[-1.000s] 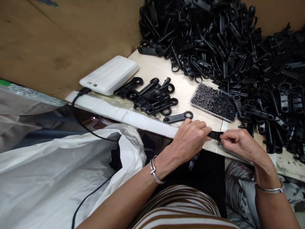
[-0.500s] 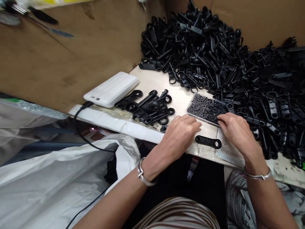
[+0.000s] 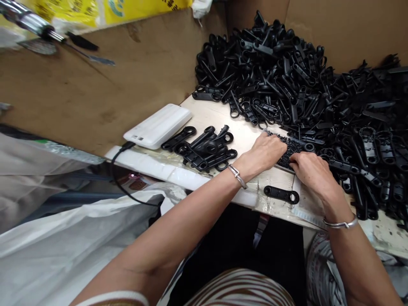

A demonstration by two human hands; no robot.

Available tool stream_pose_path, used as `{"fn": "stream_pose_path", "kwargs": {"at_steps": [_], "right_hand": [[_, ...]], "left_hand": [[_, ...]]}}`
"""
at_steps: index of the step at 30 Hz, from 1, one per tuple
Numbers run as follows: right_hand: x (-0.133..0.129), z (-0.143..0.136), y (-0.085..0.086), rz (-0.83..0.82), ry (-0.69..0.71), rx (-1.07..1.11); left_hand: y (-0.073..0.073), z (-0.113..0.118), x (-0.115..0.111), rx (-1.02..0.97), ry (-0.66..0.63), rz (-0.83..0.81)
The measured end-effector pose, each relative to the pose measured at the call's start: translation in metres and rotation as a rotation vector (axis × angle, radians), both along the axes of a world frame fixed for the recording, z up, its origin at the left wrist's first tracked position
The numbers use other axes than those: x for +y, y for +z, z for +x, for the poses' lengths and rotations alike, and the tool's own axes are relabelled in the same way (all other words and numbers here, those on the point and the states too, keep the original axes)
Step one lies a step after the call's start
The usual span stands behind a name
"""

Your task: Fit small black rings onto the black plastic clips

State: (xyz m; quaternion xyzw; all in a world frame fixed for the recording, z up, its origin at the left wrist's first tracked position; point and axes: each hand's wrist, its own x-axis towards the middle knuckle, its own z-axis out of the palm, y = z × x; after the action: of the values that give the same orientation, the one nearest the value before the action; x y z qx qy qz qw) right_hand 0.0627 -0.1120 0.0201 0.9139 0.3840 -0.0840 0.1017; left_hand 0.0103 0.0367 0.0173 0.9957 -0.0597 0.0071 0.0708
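Small dark parts (image 3: 293, 148), head view: lay massed in a shallow tray (image 3: 285, 168) on the pale table (image 3: 219, 114); showed mainly between the two hands, too fine to make out singly; judged light, hard and stiff, somewhat slippery in bulk, unlikely to break but apt to scatter; best taken singly from the top, in a pinch of thumb and fingertip.

Left hand (image 3: 267, 151): reached over the tray's left end, with fingers curled down among the parts; impossible to tell whether gripping any, with the fingertips hidden.

Right hand (image 3: 314, 172): hung at the tray's near right corner, with thumb and forefinger drawn together; had the parts just beyond and to the left of the fingertips; likewise impossible to tell whether holding one.

Black link piece (image 3: 281, 194), ringed at the right end: lay flat near the table's front edge, nearer the body than the tray, touched by neither hand; judged light and rigid, best held by the long sides.

Heap of similar black pieces (image 3: 264, 72): stood beyond and to the right of the tray; smaller cluster (image 3: 207, 146): lay to the left, beside a white device (image 3: 159, 125).
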Motion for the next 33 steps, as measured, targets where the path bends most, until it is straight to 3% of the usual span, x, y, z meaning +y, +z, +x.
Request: {"fn": "stream_pose_path", "kwargs": {"at_steps": [7, 15, 25, 27, 30, 33], "right_hand": [[0.001, 0.005, -0.004, 0.014, 0.02, 0.043], [0.004, 0.004, 0.0, -0.017, 0.016, 0.032], [0.009, 0.008, 0.003, -0.043, -0.021, 0.069], [0.005, 0.007, 0.004, 0.033, -0.028, 0.063], [-0.003, 0.006, 0.005, 0.287, -0.039, 0.082], [-0.011, 0.004, 0.003, 0.662, -0.102, 0.274]], "left_hand": [[-0.011, -0.003, 0.01, -0.055, -0.035, 0.04], [-0.011, -0.004, 0.004, -0.065, -0.094, 0.045], [-0.026, -0.006, 0.003, -0.192, -0.167, 0.155], [-0.026, -0.006, 0.004, -0.212, -0.168, 0.145], [-0.023, -0.006, 0.006, -0.234, -0.137, 0.039], [-0.016, -0.007, 0.009, -0.171, -0.036, -0.257]]}}
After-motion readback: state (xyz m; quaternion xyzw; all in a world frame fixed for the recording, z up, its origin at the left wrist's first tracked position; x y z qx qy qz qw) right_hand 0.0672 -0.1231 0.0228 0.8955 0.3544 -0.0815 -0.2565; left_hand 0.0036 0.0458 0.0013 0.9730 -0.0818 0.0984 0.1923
